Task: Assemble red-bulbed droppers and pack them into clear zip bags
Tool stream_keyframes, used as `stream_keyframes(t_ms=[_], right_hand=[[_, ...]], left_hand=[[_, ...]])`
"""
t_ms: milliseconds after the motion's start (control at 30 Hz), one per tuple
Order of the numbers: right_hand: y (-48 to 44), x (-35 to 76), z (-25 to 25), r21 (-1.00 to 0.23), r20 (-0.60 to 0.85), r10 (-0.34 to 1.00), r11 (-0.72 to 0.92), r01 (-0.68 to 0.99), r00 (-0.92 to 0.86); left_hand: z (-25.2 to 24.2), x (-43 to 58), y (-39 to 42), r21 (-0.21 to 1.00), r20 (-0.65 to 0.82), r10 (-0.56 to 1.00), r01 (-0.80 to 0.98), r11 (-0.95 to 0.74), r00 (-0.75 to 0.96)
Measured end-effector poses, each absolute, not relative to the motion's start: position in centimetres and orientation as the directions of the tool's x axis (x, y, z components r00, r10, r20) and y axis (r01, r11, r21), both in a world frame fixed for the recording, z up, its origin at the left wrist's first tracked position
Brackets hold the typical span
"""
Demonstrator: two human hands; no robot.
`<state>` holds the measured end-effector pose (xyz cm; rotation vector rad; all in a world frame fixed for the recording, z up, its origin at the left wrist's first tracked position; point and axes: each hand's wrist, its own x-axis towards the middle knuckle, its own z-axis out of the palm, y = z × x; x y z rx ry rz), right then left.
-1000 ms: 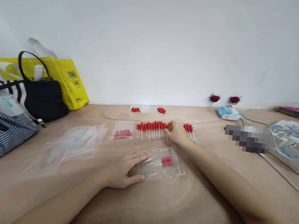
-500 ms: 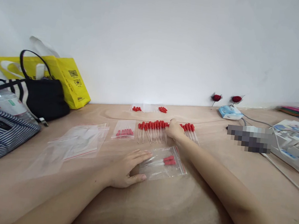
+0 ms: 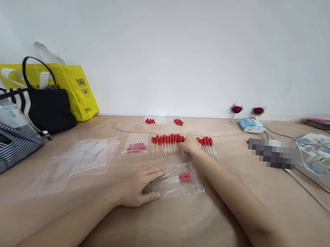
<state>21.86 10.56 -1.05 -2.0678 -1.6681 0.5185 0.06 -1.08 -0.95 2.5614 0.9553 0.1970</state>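
A row of red-bulbed droppers (image 3: pixel 169 139) is lying across the centre of the frame, bulbs pointing away from us and pale stems toward us. The right hand (image 3: pixel 190 145) is covering part of this row, right of its middle; its fingertips are hiding from our view, so we are unable to tell whether they are pinching a dropper. Just below the row, a clear zip bag (image 3: pixel 166 188) is lying flat, holding a few more droppers (image 3: pixel 185 176), their bulbs pointing right, toward its red-lined edge. The left hand (image 3: pixel 142 184) is resting with fingers and thumb spread, overlapping that bag's left side. Left of the row, we are seeing another clear bag (image 3: pixel 136 137) containing red bulbs (image 3: pixel 136 147) along its lower part. Above the row, beside the wall (image 3: pixel 171 61), clear packaging (image 3: pixel 162 119) is holding two red clusters, too small for us to identify. At centre left, flat clear bags (image 3: pixel 91 155) are overlapping. Farther left, a yellow bag (image 3: pixel 87 99) is standing behind a black bag (image 3: pixel 51 107), and a striped pouch (image 3: pixel 5 150) is occupying the left edge. At right, a blue-and-white pack (image 3: pixel 252 125) is lying near two dark red flowers (image 3: pixel 237 109).
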Motion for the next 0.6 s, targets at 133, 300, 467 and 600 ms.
stream_keyframes(t_ms=[133,300,467,600], right_hand=[[10.1,23.6,-1.0,-0.65,0.006,0.987,-0.117,0.751,0.159],[7.5,27.7,-1.3,-0.778,0.025,0.998,-0.018,0.628,0.059],[4.3,30.3,-2.9,-0.974,0.104,0.993,0.091,0.209,0.054],[2.7,30.1,-3.9,-0.99,0.079,0.989,0.093,-0.11,0.127]], left_hand=[[-1.0,0.0,-1.0,0.417,0.014,0.643,0.581,-0.699,0.765],[-1.1,-0.1,-0.8,0.434,0.006,0.651,0.584,-0.686,0.759],[-1.3,-0.1,-0.8,0.444,0.024,0.658,0.582,-0.682,0.753],[-1.3,-0.2,-0.7,0.433,0.014,0.655,0.586,-0.685,0.756]])
